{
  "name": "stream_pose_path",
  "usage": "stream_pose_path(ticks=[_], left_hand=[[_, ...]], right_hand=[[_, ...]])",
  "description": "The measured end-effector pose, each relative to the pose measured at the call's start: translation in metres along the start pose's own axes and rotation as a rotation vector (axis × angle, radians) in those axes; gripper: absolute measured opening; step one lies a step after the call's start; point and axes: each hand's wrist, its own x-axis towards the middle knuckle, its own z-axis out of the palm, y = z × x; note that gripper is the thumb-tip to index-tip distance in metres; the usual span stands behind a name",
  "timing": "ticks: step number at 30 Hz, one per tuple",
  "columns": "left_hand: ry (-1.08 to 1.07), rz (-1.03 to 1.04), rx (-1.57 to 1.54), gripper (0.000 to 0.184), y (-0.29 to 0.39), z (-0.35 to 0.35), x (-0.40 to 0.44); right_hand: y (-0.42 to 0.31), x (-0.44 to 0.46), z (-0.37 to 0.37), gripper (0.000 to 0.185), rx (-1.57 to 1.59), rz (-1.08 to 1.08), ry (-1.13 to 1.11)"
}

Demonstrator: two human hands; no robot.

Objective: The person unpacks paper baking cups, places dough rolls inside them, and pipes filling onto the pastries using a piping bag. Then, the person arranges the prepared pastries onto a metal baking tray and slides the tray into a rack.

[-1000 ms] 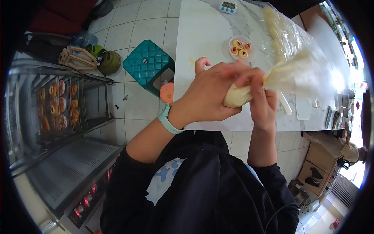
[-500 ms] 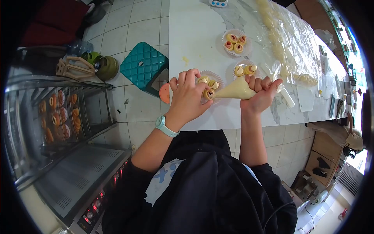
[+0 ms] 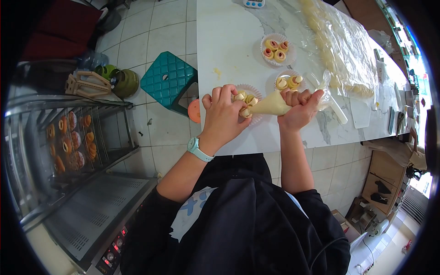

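Note:
My right hand [image 3: 299, 110] is wrapped round a piping bag [image 3: 271, 105] of pale cream, its narrow tip pointing left. That tip meets a dough roll [image 3: 246, 112], which has cream on top. My left hand [image 3: 223, 114] has thumb and fingers closed about this roll, steadying it. More cream-topped rolls [image 3: 251, 99] sit beside it in a pleated paper cup [image 3: 253, 90], partly hidden by my fingers. Behind the bag stands a second paper cup of rolls [image 3: 288, 82], some topped with cream. Farther back, a third cup holds rolls [image 3: 275, 50] with pink filling showing.
Plastic sheeting covers pale dough [image 3: 341, 50] along the table's right side. A white-handled tool [image 3: 338, 112] lies right of the bag, and a timer [image 3: 254, 3] at the back. Left are a green stool [image 3: 168, 82], a rack of breads [image 3: 73, 137] and an oven [image 3: 96, 215].
Cream now tops the near roll, where the hollow centre showed before. The piping bag and my right hand have shifted slightly left. My left hand stays at the roll.

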Motion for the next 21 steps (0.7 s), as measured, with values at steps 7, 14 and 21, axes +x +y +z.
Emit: stream_pose_path(ticks=[7,14,21], left_hand=[[0.100,0.049,-0.125,0.046,0.022,-0.013,0.007],[0.056,0.237,-0.586,0.046,0.061,-0.023,0.070],[-0.687,0.013,-1.019,0.040,0.057,0.008,0.149]], right_hand=[[-0.044,-0.013,0.024,0.045,-0.083,-0.411,-0.380],[-0.093,0.005,0.062,0.030,-0.641,-0.368,-0.590],[-0.081,0.090,0.036,0.034,-0.297,0.043,-0.745]])
